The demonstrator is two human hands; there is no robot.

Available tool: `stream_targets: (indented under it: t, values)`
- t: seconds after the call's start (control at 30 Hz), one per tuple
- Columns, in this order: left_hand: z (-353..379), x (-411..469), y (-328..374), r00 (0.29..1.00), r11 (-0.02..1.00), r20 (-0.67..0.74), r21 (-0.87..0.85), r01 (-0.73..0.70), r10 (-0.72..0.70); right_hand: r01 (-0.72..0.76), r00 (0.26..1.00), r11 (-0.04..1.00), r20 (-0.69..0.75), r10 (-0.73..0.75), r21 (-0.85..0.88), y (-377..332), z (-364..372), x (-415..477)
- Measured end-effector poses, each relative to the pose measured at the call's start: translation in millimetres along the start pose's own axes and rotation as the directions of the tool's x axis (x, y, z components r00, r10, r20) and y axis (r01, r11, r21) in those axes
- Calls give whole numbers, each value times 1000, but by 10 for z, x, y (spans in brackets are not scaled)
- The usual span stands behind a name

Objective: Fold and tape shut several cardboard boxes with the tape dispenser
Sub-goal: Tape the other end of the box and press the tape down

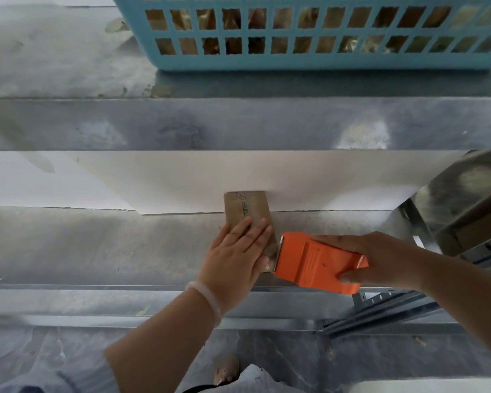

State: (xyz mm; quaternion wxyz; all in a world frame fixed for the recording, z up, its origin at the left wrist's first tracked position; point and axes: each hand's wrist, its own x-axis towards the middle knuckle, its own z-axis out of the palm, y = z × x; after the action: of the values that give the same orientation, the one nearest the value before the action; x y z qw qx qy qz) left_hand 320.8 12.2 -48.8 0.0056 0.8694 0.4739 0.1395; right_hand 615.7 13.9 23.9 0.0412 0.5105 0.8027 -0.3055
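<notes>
Cardboard box [245, 208] half hidden under flat left grip [236, 256], print unreadable, right grip [380, 259] clasping orange dispenser [321, 262], basket [295, 62] cut off

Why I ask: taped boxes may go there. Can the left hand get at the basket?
Probably yes: nothing stands between the left hand, flat on the box, and the basket beyond, though it looks a far stretch.

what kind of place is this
Probably a packing or warehouse workstation: a scuffed metal bench, a blue plastic basket holding brown items, and an orange tape dispenser held against a small cardboard box.
</notes>
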Motion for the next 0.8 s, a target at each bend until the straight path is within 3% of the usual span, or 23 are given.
stream_targets:
  t: [0.13,0.37,0.8]
  values:
    - [26,-10,-77,999,995,39,87,-41,38,-14,1000,1000,13,14,-2,45,-31,-18]
    - [18,36,-75,998,995,35,91,-45,42,-35,999,999,24,35,11,75,-125,-51]
    - [41,15,-128,997,994,47,89,-57,54,-121,992,974,17,126,-194,6,-197,-236]
